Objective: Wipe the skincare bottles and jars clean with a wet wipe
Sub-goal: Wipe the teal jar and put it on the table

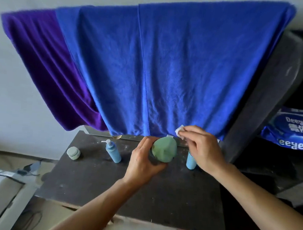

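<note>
Over the far middle of a dark table (140,195), the left hand (143,161) curls its fingers around a green jar (164,150). Just right of it, the right hand (202,148) pinches a white wet wipe (179,130) between thumb and fingertips. A blue pump bottle (112,151) stands to the left.

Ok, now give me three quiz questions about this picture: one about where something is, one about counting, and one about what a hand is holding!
1. Where is the small round pale-green jar?
A) at the dark table's left end
B) on the floor
C) on a towel

2. How many light-blue bottles stand on the table?
A) one
B) two
C) four

3. What does the right hand pinch?
A) nothing
B) a spoon
C) a white wet wipe

Answers:
1 A, it stands left of the light-blue pump bottle.
2 B, that one plus a second light-blue bottle behind the right hand.
3 C, it shows at the fingertips.
</note>
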Demonstrator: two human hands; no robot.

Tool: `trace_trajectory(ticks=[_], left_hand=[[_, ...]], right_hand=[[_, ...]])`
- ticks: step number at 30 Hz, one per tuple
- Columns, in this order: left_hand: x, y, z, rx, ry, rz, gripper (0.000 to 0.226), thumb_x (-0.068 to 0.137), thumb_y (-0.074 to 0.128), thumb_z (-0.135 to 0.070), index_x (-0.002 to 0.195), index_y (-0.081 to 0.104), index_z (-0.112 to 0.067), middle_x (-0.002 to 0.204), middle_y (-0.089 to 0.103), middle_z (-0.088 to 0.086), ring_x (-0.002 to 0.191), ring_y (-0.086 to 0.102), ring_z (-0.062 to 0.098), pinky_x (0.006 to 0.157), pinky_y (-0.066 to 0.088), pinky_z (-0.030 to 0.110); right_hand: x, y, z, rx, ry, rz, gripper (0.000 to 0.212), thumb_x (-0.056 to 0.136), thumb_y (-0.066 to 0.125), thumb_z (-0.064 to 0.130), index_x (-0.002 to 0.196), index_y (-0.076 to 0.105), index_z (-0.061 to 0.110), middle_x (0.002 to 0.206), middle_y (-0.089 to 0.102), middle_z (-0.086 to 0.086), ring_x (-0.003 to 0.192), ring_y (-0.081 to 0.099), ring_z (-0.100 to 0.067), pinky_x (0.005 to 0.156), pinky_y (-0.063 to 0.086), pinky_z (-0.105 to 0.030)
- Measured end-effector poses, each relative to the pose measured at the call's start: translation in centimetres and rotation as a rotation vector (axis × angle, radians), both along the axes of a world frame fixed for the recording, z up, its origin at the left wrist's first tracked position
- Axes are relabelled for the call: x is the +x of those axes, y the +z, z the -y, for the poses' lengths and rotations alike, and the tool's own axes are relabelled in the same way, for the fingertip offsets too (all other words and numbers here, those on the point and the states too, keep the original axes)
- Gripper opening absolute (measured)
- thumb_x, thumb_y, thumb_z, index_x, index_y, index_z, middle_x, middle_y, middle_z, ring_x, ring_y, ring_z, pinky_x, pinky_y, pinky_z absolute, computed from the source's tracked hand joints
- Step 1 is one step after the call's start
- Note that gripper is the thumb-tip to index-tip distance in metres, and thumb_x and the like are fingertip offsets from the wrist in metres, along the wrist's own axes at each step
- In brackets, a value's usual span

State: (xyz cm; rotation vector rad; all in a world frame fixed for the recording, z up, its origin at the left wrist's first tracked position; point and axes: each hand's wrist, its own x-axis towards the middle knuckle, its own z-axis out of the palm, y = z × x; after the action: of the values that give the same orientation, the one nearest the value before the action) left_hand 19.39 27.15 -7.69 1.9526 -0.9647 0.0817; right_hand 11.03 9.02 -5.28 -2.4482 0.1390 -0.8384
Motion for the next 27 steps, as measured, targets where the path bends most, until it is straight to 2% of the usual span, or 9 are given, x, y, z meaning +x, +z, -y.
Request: trace_trajectory(ticks=[4, 8, 11, 13, 17, 19, 22, 24, 27], left_hand=[[-1.2, 2.3, -1.0, -0.005, 0.004, -0.069, 0.053, 0.060, 0.085, -0.031, 0.106, 0.060, -0.025, 0.089, 0.067, -0.009, 0.082, 0.063, 0.003, 0.073, 0.051, 0.023], [-1.7, 4.4, -2.2, -0.050, 0.017, -0.111, 0.050, 0.059, 0.088, -0.030, 0.102, 0.063, -0.025, 0.081, 0.070, -0.012, 0.077, 0.065, -0.002, 0.069, 0.051, 0.017], [-1.6, 4.9, -3.6, -0.037, 0.011, -0.112, 0.052, 0.058, 0.089, -0.034, 0.101, 0.060, -0.032, 0.082, 0.069, -0.016, 0.080, 0.063, -0.005, 0.069, 0.048, 0.012], [-1.6, 4.9, -4.2, -0.019, 0.022, -0.099, 0.054, 0.057, 0.089, -0.036, 0.101, 0.059, -0.032, 0.082, 0.068, -0.016, 0.080, 0.062, -0.004, 0.070, 0.049, 0.015], [-2.3, 5.4, -4.4, -0.033, -0.014, -0.060, 0.053, 0.057, 0.087, -0.031, 0.102, 0.060, -0.028, 0.087, 0.067, -0.009, 0.082, 0.063, 0.004, 0.073, 0.052, 0.025], [-2.7, 5.7, -4.2, -0.040, -0.031, -0.015, 0.054, 0.057, 0.086, -0.030, 0.105, 0.061, -0.026, 0.090, 0.064, -0.008, 0.082, 0.063, 0.005, 0.073, 0.051, 0.024], [-2.7, 6.6, -3.9, -0.072, -0.005, 0.008, 0.052, 0.057, 0.086, -0.029, 0.104, 0.063, -0.027, 0.090, 0.063, -0.008, 0.081, 0.062, 0.003, 0.070, 0.048, 0.016], [-2.1, 6.7, -3.9, -0.079, 0.041, 0.013, 0.051, 0.056, 0.086, -0.031, 0.102, 0.064, -0.024, 0.090, 0.063, -0.008, 0.080, 0.062, 0.003, 0.068, 0.047, 0.017], [-2.0, 6.6, -4.0, -0.073, 0.083, -0.022, 0.052, 0.056, 0.086, -0.038, 0.101, 0.062, -0.026, 0.086, 0.066, -0.009, 0.078, 0.063, 0.003, 0.069, 0.049, 0.019]], right_hand=[[-1.8, 3.4, -3.6, -0.061, 0.035, 0.145, 0.025, 0.086, 0.055, 0.000, 0.103, 0.071, 0.008, 0.110, 0.068, -0.004, 0.099, 0.064, -0.017, 0.089, 0.049, -0.025], [-4.0, 3.6, -6.5, -0.145, 0.109, 0.151, 0.021, 0.086, 0.059, -0.002, 0.101, 0.072, 0.007, 0.113, 0.068, -0.004, 0.103, 0.062, -0.019, 0.092, 0.049, -0.029], [-6.5, 2.7, -6.3, -0.149, 0.139, 0.081, 0.020, 0.084, 0.060, 0.000, 0.095, 0.073, 0.010, 0.109, 0.068, -0.002, 0.100, 0.064, -0.017, 0.086, 0.052, -0.034], [-7.4, 2.9, -6.1, -0.130, 0.096, 0.040, 0.019, 0.083, 0.059, 0.002, 0.093, 0.074, 0.011, 0.105, 0.069, -0.001, 0.097, 0.065, -0.016, 0.082, 0.053, -0.035], [-6.5, 6.0, -7.0, -0.015, 0.047, 0.134, 0.023, 0.085, 0.054, 0.004, 0.098, 0.072, 0.009, 0.107, 0.068, 0.000, 0.094, 0.065, -0.011, 0.084, 0.051, -0.022], [-5.2, 7.6, -7.7, 0.038, 0.066, 0.154, 0.025, 0.087, 0.052, 0.005, 0.101, 0.072, 0.009, 0.109, 0.067, 0.001, 0.094, 0.064, -0.007, 0.085, 0.050, -0.019], [-4.6, 7.5, -8.7, -0.058, 0.120, 0.116, 0.027, 0.085, 0.055, 0.002, 0.106, 0.070, 0.011, 0.114, 0.067, 0.002, 0.102, 0.061, -0.009, 0.090, 0.050, -0.025], [-5.5, 6.4, -8.6, -0.167, 0.192, 0.096, 0.029, 0.084, 0.059, -0.002, 0.106, 0.070, 0.012, 0.115, 0.067, 0.001, 0.102, 0.062, -0.012, 0.090, 0.049, -0.024], [-7.0, 5.8, -6.7, -0.111, 0.256, 0.068, 0.027, 0.082, 0.062, -0.005, 0.097, 0.072, 0.014, 0.107, 0.069, 0.006, 0.097, 0.064, -0.005, 0.085, 0.050, -0.019]])
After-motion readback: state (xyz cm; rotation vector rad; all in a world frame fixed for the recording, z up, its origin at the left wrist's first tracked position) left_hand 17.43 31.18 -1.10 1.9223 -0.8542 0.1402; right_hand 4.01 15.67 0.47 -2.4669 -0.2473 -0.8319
